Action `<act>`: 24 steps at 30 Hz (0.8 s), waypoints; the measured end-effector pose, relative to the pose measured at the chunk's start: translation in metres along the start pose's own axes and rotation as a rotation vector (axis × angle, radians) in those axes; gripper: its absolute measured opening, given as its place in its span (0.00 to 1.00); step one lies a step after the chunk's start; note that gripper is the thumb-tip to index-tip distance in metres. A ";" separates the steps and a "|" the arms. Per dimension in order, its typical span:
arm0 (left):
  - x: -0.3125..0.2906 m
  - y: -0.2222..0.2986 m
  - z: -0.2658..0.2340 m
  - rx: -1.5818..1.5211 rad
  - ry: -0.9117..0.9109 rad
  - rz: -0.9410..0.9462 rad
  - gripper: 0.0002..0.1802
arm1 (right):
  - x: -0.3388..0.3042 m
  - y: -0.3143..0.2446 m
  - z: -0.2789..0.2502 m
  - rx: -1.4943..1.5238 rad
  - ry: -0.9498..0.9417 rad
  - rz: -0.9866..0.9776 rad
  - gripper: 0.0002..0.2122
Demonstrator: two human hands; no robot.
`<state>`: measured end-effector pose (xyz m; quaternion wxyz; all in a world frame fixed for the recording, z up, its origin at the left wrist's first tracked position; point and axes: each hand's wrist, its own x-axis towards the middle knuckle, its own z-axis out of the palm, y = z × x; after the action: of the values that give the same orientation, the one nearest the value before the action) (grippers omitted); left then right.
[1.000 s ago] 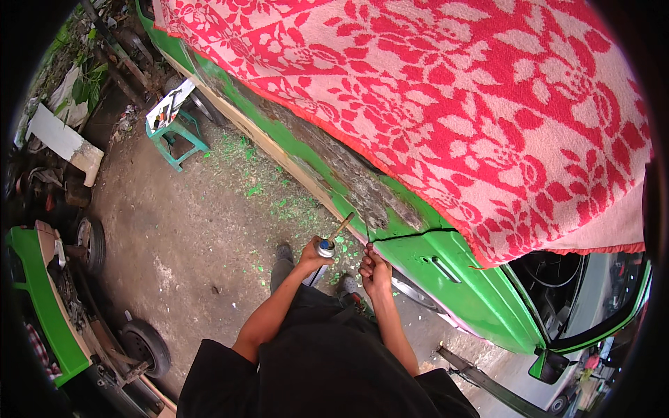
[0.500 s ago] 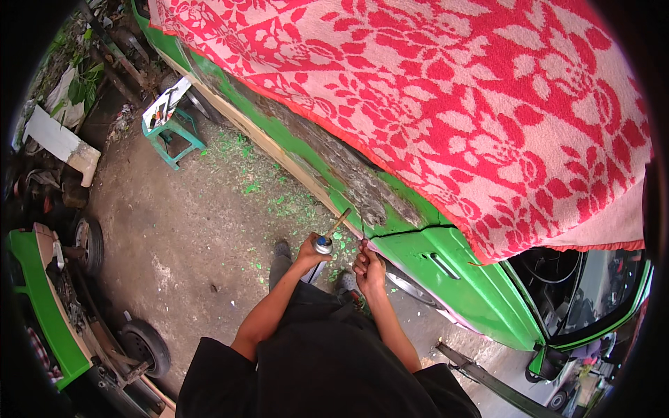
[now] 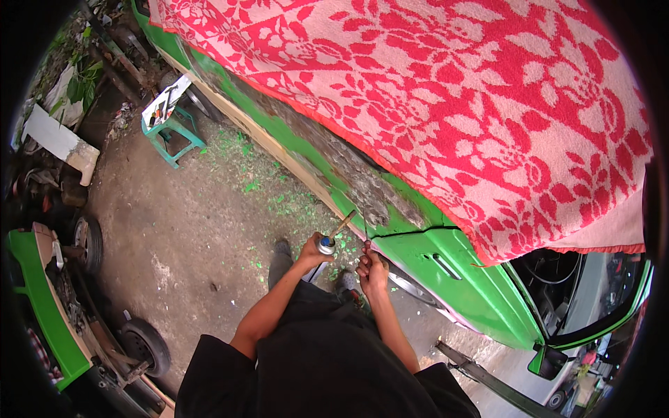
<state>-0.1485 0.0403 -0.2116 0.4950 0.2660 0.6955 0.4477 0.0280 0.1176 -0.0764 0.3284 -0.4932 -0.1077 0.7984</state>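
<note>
My left hand is closed around a small torch canister with a blue part on top. Its brass-coloured tube angles up toward the car's side. My right hand pinches a slim, thin-shafted tool, its shaft pointing at the body; its exact kind is too small to tell. Both hands are beside the green car, near the front edge of its door. Ahead of them, a long strip of bare, brownish-grey surface breaks up the green paint. Whether the shaft touches the panel I cannot tell.
A red and pink floral towel drapes over the car. Green paint flakes litter the ground. A teal stool at the far left bears a hammer and other tools. A loose wheel and car parts lie at the left.
Both hands have shifted slightly to the right with the torch and the thin tool. Their grips look the same.
</note>
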 end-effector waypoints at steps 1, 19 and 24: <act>0.000 0.002 -0.001 -0.015 0.006 0.014 0.33 | 0.003 0.002 -0.001 0.016 -0.017 0.010 0.06; -0.010 0.024 -0.009 -0.025 0.022 0.026 0.32 | 0.008 0.007 0.002 0.085 -0.009 0.011 0.05; -0.005 0.024 -0.005 -0.090 -0.002 0.003 0.32 | 0.013 0.005 -0.013 0.015 -0.033 0.027 0.05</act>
<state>-0.1534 0.0452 -0.1876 0.5066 0.2448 0.6738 0.4791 0.0327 0.1199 -0.0948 0.3192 -0.4788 -0.1005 0.8116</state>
